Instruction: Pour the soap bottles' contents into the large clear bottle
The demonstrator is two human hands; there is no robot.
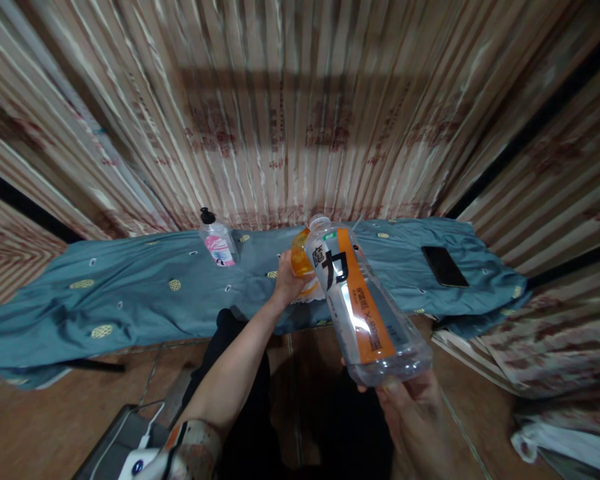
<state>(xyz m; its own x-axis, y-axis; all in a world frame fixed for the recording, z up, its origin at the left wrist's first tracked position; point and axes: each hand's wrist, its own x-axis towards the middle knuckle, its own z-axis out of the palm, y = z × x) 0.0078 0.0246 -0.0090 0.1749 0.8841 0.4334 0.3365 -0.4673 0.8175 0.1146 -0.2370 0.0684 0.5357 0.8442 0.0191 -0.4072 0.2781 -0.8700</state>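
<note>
My right hand [410, 400] is closed around the base of a large clear plastic bottle [365, 300] with an orange and white label. The bottle is tilted, its uncapped neck pointing away and to the left, and it looks empty. My left hand [287, 280] is wrapped round an amber-yellow see-through container [300, 257] just behind the bottle's upper part. The clear bottle partly hides this container, so its exact kind cannot be made out. Below it, something whitish with an orange patch [310, 290] shows on the cloth.
A blue-green patterned cloth [145, 293] covers the long narrow surface. On it stand a clear pump-top bottle [219, 243] with a pink label at left and a black phone [444, 267] at right. Striped curtains [280, 120] hang behind. A white device with a cable [140, 463] is at lower left.
</note>
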